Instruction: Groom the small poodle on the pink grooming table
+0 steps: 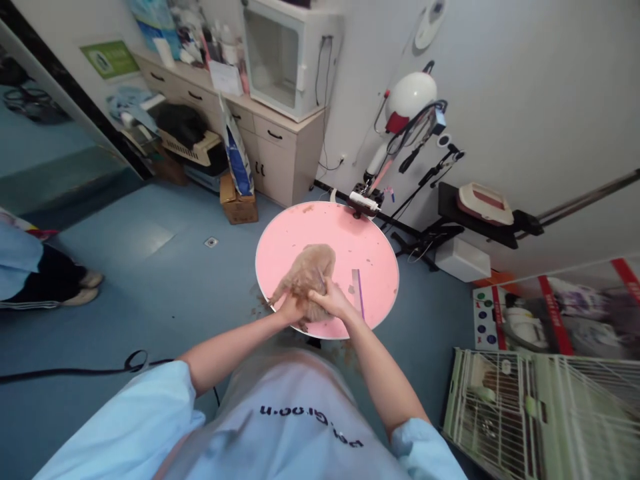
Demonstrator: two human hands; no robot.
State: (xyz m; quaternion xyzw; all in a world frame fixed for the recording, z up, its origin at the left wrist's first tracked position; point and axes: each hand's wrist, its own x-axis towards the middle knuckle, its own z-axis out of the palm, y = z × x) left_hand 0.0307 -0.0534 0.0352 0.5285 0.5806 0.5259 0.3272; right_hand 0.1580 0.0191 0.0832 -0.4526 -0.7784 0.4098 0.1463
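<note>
A light-brown furry animal, which looks like a cat (316, 259), lies on a round pink table (280, 233), near its front edge. My left hand (293, 309) is closed on the cat's fur at the lower left, its fingertips partly hidden. On the cat's near side rests my right hand (329, 298), thumb pointing left and fingers curled. A slim greyish thing sticks up by the right fingers, too small to name. To the right of the cat lies a flat comb (357, 290) with a purple edge. Loose tufts of fur are scattered on the table.
A grooming stand with a white dryer (411, 100) rises behind the table. Cabinets (280, 160) line the back wall. Wire cages (495, 413) stand at lower right. At far left is another person's leg (55, 277); a black cord (75, 373) crosses the floor.
</note>
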